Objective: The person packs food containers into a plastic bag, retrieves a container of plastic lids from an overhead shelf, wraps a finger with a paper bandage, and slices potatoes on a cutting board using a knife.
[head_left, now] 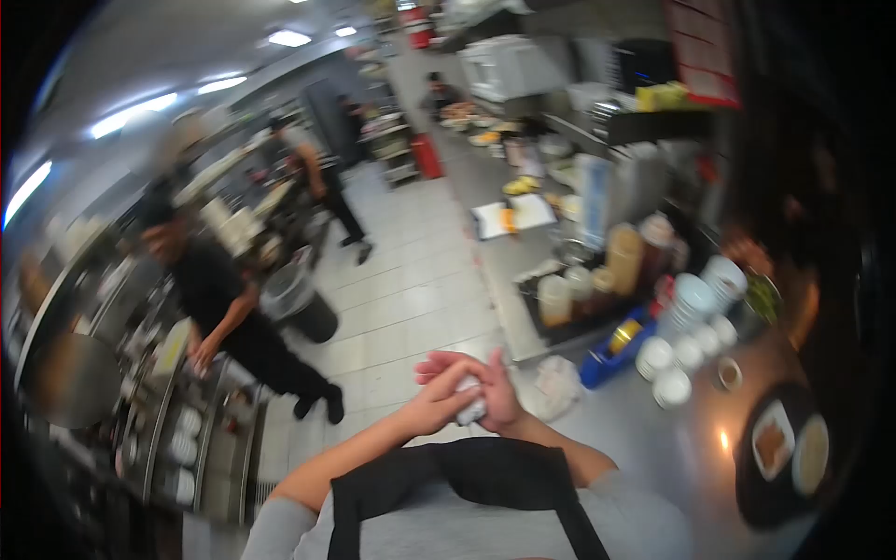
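My left hand [444, 396] and my right hand [504, 396] are together in front of my apron [429, 467]. A small white crumpled wad [472, 408] is pressed between them; whether it is paper or cloth I cannot tell. My left fingers wrap over it toward the right palm. Close to my right hand, a crumpled white cloth [557, 386] lies on the edge of the steel counter [635, 448].
On the right counter are a blue container [607, 357], white cups [689, 351], sauce bottles [623, 257] and a dark tray [754, 499] with plated food. A person in black [219, 280] stands left by a grey bin [303, 303]; another person [322, 177] is farther back.
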Available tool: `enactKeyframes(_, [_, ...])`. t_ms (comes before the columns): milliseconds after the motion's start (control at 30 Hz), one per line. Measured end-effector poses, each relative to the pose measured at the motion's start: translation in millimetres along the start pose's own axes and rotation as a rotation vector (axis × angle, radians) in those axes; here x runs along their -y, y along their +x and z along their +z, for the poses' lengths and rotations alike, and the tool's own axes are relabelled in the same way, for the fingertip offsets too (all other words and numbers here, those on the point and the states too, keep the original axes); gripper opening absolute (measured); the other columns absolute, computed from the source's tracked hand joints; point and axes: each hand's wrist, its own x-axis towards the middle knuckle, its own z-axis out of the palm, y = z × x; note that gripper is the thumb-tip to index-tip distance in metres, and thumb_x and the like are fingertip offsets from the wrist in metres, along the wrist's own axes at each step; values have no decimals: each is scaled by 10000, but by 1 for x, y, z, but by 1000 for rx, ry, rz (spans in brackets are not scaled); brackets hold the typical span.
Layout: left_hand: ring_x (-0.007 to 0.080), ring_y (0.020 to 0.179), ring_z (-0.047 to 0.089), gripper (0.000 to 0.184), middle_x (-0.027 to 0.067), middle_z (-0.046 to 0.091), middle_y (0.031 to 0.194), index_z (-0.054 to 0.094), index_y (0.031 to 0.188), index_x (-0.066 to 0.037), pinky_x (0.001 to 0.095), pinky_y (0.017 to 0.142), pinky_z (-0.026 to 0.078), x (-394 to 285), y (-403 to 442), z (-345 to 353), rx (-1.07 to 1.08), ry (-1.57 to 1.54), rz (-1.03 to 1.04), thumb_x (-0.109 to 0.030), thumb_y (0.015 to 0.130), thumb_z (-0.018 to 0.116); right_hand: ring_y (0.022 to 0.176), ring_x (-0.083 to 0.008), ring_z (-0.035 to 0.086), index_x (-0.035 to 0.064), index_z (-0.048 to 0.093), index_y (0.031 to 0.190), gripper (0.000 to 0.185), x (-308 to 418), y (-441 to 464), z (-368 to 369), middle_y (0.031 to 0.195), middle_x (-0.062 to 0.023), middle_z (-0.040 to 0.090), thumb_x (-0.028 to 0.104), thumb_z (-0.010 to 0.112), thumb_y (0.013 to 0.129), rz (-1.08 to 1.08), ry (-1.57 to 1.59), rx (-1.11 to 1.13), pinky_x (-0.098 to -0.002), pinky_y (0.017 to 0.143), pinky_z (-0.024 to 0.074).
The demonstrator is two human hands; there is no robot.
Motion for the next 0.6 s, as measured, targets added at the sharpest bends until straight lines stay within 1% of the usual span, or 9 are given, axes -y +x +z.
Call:
enactKeyframes(133, [162, 931, 523, 160, 68, 548, 984, 555, 987, -41, 284, 845, 403, 13, 1, 0, 34, 50, 26, -150, 890, 490, 1052, -189, 524, -39, 491, 1174, 627, 1, -10, 31, 1157, -153, 537, 520, 435, 895, -253, -475, -27, -309, 909, 413])
enactKeyframes(200, [152, 920, 539, 169, 58, 563, 986, 583, 960, -46, 275, 835, 416, 18, -8, -1, 29, 92, 26, -171, 921, 475, 1045, -191, 523, -42, 517, 1124, 497, -10, -12, 37, 1144, -148, 537, 389, 490, 879, -260, -640, -167, -316, 895, 418])
enactKeyframes(233, [184, 913, 544, 220, 79, 576, 972, 601, 953, -41, 301, 833, 419, 17, -9, -1, 15, 168, 33, -197, 925, 448, 1041, -192, 523, -44, 529, 1098, 433, -11, -8, 40, 1137, -146, 537, 323, 517, 870, -250, -732, -229, -319, 887, 420])
enactKeyframes(267, [215, 906, 549, 272, 100, 589, 957, 620, 946, -37, 326, 830, 422, 14, -11, 0, -14, 238, 48, -223, 928, 422, 837, -122, 552, -27, 602, 875, 268, -17, -5, 47, 949, -80, 605, 235, 630, 827, -367, -687, -355, -262, 746, 452])
enactKeyframes(333, [279, 891, 559, 380, 141, 614, 928, 657, 932, -29, 377, 825, 427, 15, -16, 5, -94, 368, 81, -275, 936, 368, 831, -126, 552, -29, 595, 858, 267, -26, -7, 43, 929, -84, 597, 236, 620, 833, -336, -735, -378, -262, 740, 453])
enactKeyframes(367, [257, 891, 555, 349, 130, 609, 930, 650, 933, -34, 361, 815, 429, 20, -17, 9, -94, 304, 110, -257, 934, 382, 828, -128, 552, -30, 592, 849, 267, -28, -11, 41, 919, -87, 593, 236, 615, 836, -317, -757, -391, -262, 737, 454])
enactKeyframes(400, [235, 891, 551, 318, 119, 603, 932, 643, 935, -40, 346, 805, 430, 29, -20, 13, -97, 240, 133, -239, 932, 395, 910, -177, 565, -33, 578, 927, 244, -29, -16, 42, 960, -109, 591, 195, 519, 863, -237, -739, -369, -296, 811, 453])
enactKeyframes(567, [126, 891, 529, 169, 62, 575, 942, 610, 945, -68, 270, 755, 438, 70, -41, 32, -174, -64, 195, -150, 921, 464, 879, -174, 566, -27, 572, 888, 227, -36, -39, 44, 919, -105, 592, 188, 503, 872, -183, -768, -401, -287, 800, 452])
enactKeyframes(600, [137, 887, 531, 191, 65, 571, 955, 611, 973, -69, 277, 785, 429, 67, -44, 33, -150, 37, 184, -165, 923, 453, 882, -174, 563, -25, 573, 886, 225, -40, -41, 41, 920, -104, 590, 186, 497, 874, -167, -741, -398, -286, 800, 450])
